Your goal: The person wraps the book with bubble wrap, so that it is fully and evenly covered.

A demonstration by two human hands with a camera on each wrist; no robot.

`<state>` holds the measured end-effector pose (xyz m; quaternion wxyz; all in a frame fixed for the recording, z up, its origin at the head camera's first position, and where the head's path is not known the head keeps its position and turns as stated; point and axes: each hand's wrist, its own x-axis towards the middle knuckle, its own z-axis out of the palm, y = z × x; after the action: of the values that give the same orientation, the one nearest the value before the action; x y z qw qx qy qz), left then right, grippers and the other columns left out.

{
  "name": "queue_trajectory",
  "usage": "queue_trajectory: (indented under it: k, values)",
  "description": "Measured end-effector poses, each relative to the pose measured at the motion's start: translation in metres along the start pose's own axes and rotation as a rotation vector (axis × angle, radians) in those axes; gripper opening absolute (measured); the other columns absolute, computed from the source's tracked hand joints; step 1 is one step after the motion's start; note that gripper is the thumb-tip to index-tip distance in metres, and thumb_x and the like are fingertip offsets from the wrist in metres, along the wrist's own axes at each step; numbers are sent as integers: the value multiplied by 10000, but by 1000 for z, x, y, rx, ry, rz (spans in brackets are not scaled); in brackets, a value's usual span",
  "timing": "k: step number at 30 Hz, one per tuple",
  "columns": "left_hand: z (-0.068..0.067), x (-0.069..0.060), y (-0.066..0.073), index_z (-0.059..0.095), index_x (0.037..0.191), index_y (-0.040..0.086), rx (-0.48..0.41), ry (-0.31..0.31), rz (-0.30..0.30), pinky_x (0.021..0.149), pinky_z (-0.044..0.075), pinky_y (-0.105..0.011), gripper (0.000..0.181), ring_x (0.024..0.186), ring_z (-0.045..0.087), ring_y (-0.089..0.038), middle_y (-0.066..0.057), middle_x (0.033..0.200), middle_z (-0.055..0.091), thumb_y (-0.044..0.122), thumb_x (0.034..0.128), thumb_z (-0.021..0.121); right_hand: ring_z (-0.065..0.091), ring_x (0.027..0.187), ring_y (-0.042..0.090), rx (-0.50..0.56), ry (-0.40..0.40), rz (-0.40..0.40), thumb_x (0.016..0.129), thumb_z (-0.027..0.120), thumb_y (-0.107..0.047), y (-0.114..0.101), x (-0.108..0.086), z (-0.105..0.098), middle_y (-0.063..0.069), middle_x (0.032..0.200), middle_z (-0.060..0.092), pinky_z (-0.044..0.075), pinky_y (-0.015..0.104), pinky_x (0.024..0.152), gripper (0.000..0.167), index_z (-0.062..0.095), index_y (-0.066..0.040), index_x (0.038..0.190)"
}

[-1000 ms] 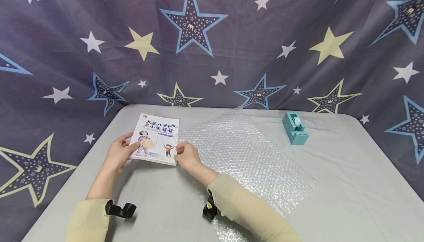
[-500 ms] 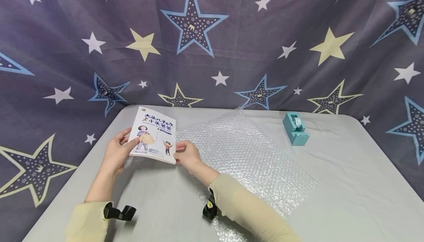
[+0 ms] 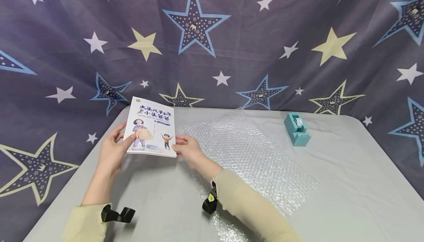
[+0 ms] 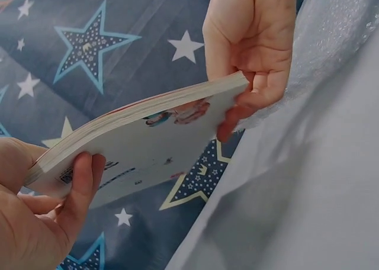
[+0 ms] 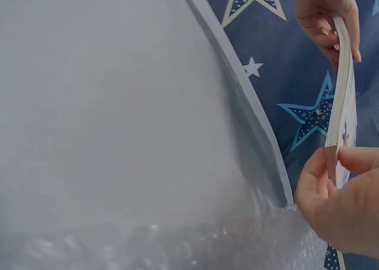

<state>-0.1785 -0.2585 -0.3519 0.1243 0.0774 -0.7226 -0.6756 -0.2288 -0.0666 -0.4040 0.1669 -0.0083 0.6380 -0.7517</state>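
A white paperback book [image 3: 152, 124] with a cartoon of a larger and a smaller figure on its cover is held up off the table, front cover facing the head camera. My left hand [image 3: 112, 149] grips its left edge, thumb on the cover and fingers beneath. At the lower right corner my right hand [image 3: 189, 150] pinches it between thumb and fingers. The left wrist view shows the back cover and page edges of the book [image 4: 160, 122], slightly bowed between both hands.
A sheet of bubble wrap [image 3: 255, 164] lies flat across the middle of the grey-covered table [image 3: 351, 183]. Toward the back right stands a teal tape dispenser [image 3: 297, 130] with a roll in it. A star-patterned curtain [image 3: 238, 50] hangs behind the table.
Both hands have lifted the book up and slightly to the left, away from the table. Bubble wrap and tape dispenser have stayed in place.
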Motion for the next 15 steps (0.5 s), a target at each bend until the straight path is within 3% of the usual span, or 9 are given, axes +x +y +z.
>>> queue_trajectory:
  k: [7,15]
  values:
    - [2,-1,2,301,1394,-12,-50,12,19,522,468,-128,641,573,547,5,91,801,561,23,835,613,624,884,203,90,-58,3,827,570,45,-10,3,-6,179,1135,589,529,326,754,435,476,60,1252]
    - [8,0,-1,317,1385,-7,-116,-12,41,536,486,-142,618,579,574,-14,77,817,581,-11,835,600,581,811,129,144,-62,-7,831,558,58,-20,2,-15,98,1028,582,526,329,765,448,449,38,1265]
